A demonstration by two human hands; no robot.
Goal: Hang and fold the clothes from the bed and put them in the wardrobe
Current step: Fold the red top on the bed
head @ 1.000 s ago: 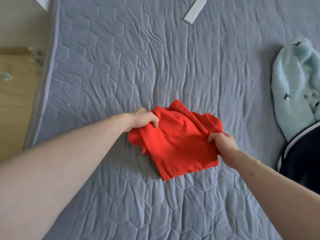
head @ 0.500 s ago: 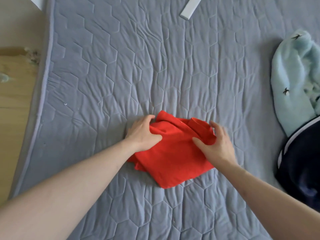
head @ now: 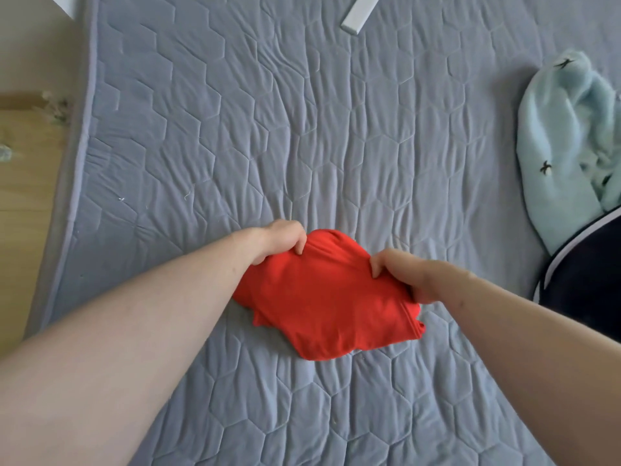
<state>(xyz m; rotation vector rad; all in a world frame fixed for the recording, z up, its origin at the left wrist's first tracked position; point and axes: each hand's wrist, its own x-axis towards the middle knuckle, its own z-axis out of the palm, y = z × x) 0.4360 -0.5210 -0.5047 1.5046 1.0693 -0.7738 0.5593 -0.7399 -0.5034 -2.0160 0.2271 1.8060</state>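
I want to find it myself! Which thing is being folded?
Look at the grey quilted bed. Near its middle both hands, the left hand and right hand, grip a small folded red garment. It is the only red cloth there.

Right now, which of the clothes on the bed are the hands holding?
The red garment. The left hand and right hand each have a grip on its top edge, while the light blue fleece and dark navy garment lie untouched at the right.
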